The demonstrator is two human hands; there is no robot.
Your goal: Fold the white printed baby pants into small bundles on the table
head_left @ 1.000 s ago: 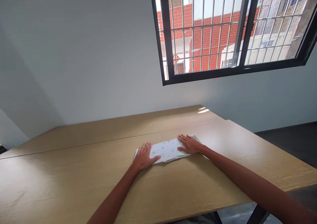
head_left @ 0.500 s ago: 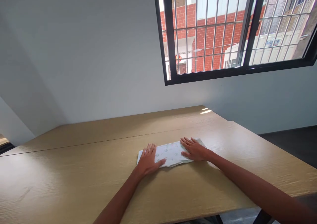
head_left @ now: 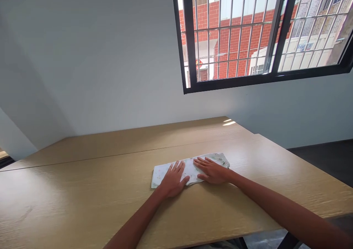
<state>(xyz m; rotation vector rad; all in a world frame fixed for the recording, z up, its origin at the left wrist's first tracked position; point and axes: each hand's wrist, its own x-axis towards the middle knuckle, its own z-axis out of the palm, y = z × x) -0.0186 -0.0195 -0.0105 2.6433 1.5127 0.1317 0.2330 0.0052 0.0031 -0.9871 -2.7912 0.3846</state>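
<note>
A folded white cloth with a small faint print lies flat on the wooden table, longer from left to right than it is deep. On its left-middle part rests my left hand, palm down with the fingers stretched forward and the thumb pointing right. My right hand lies flat on the right-middle part, its fingers spread and pointing to the left. A narrow strip of cloth shows between the hands. Both ends of the cloth stick out past them.
The light wooden table has a seam running across it toward the back. Behind it stands a pale wall. A black-framed window with metal bars is at upper right. Dark floor shows beyond the table's right edge.
Both hands have slid inward over the cloth, the left one to the right and the right one to the left. More of each cloth end is uncovered.
</note>
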